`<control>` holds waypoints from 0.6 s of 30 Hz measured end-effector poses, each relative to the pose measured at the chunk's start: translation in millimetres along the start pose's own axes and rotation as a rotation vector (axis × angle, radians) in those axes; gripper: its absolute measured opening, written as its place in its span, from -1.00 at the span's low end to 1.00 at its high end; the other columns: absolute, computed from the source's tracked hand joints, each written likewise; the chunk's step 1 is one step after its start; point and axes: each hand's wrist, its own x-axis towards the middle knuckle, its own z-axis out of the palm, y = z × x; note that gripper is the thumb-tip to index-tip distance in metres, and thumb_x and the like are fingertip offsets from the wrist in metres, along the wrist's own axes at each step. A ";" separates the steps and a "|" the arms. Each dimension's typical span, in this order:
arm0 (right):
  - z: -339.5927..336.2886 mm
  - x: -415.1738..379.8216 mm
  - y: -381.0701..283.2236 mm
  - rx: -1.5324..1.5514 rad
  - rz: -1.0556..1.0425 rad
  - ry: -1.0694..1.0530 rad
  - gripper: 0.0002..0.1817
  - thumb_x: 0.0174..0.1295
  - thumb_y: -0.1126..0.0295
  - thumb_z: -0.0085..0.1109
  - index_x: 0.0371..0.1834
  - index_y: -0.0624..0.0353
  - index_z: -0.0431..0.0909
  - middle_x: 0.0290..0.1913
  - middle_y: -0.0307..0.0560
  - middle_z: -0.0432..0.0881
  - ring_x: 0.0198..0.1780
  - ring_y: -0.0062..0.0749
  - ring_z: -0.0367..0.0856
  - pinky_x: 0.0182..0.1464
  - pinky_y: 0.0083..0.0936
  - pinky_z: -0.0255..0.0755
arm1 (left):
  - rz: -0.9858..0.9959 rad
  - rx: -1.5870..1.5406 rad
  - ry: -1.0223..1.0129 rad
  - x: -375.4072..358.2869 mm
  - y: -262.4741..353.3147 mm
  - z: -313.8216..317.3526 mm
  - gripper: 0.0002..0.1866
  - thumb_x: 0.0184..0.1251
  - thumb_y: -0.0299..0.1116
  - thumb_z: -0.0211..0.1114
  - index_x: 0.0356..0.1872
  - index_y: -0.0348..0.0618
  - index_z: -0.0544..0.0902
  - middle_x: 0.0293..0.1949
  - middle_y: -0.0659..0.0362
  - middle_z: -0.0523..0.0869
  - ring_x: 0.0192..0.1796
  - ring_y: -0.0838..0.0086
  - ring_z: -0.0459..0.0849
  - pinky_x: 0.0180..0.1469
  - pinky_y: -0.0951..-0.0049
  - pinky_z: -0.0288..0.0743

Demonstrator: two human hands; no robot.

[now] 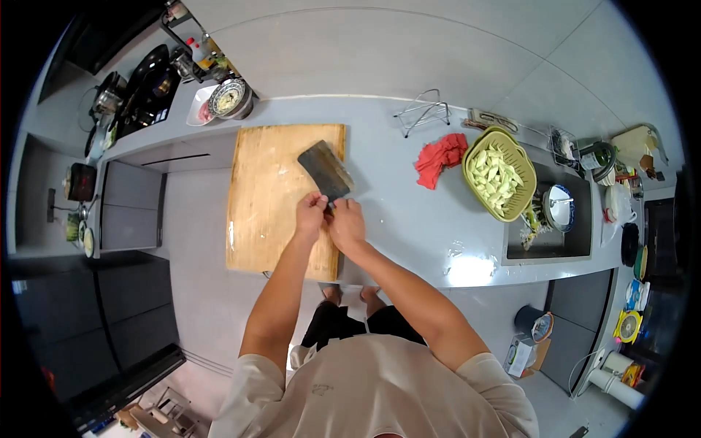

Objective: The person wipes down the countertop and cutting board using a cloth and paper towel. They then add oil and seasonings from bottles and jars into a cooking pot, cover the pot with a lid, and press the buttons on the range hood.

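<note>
A dark, broad-bladed cleaver (324, 169) is held over the right part of the wooden cutting board (266, 197), its blade pointing away from me. Both hands meet at its near end. My right hand (346, 222) is closed around the handle, which it mostly hides. My left hand (312, 212) is pinched at the base of the blade; whether it grips the cleaver or something small there is too small to tell.
A red cloth (440, 159), a wire rack (425, 113) and a green basket (526, 197) of pale cut vegetables stand right of the board. Farther right is the sink (577, 244) with a bowl. Bowls (231, 99) and the stove (150, 95) are at the upper left.
</note>
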 end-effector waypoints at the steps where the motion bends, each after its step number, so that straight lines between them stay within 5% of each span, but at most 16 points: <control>1: 11.6 8.6 -8.9 -0.016 0.004 -0.021 -0.66 0.23 0.36 0.39 0.00 0.26 0.56 -0.02 0.22 0.62 0.08 0.21 0.58 0.08 -0.03 0.52 | 0.003 0.043 0.045 9.5 4.0 -9.1 -0.91 0.52 -0.47 0.36 -0.06 -0.22 0.70 -0.33 0.23 0.73 -0.42 0.53 0.62 -0.39 0.41 0.55; 6: 34.6 32.4 -28.3 0.073 -0.048 -0.196 -0.69 0.26 0.30 0.36 -0.04 0.24 0.61 0.02 0.23 0.64 0.11 0.19 0.62 0.11 0.01 0.54 | 0.140 0.382 0.226 55.0 10.7 -53.8 -0.77 0.40 -0.50 0.43 0.02 -0.32 0.77 -0.36 0.10 0.80 -0.37 0.38 0.73 -0.28 0.35 0.65; 9: 0.9 43.8 0.9 0.071 -0.120 -0.050 -0.67 0.27 0.35 0.34 0.09 0.13 0.67 0.08 0.10 0.67 0.24 0.12 0.57 0.29 -0.05 0.46 | 0.359 0.750 0.362 75.6 3.9 -71.4 -0.71 0.32 -0.52 0.43 0.06 -0.29 0.77 -0.30 0.04 0.79 -0.30 0.28 0.75 -0.20 0.30 0.67; 12: -35.7 83.2 100.1 -0.382 -0.072 0.294 -0.55 0.25 0.31 0.36 0.24 0.04 0.68 0.24 0.06 0.66 0.38 0.11 0.48 0.41 0.05 0.38 | 0.595 0.776 0.393 47.9 29.8 -35.9 -0.67 0.28 -0.53 0.42 0.08 -0.26 0.76 -0.20 -0.02 0.74 -0.21 0.21 0.74 -0.14 0.26 0.68; 13: -67.5 92.3 111.9 -0.464 0.016 0.334 -0.51 0.28 0.29 0.31 0.31 0.06 0.61 0.41 0.24 0.50 0.44 0.23 0.38 0.49 0.15 0.26 | 0.625 0.742 0.310 44.9 27.8 -26.0 -0.67 0.30 -0.55 0.39 0.10 -0.23 0.76 -0.14 -0.01 0.70 -0.20 0.22 0.72 -0.13 0.30 0.67; 15: -100.3 110.7 143.0 -0.617 0.162 0.534 -0.41 0.31 0.21 0.35 0.41 0.07 0.52 0.44 0.25 0.45 0.47 0.25 0.34 0.47 0.21 0.26 | 0.688 0.728 0.203 32.3 24.2 2.9 -0.68 0.34 -0.58 0.38 0.11 -0.21 0.76 -0.14 0.04 0.71 -0.20 0.33 0.72 -0.12 0.35 0.66; 18: -115.0 126.8 176.9 -0.571 0.289 0.548 -0.44 0.30 0.22 0.41 0.34 0.11 0.52 0.31 0.21 0.52 0.38 0.26 0.41 0.40 0.12 0.34 | 0.626 0.714 0.089 7.6 18.2 38.5 -0.69 0.37 -0.61 0.35 0.11 -0.22 0.75 -0.13 0.06 0.73 -0.19 0.39 0.73 -0.10 0.39 0.66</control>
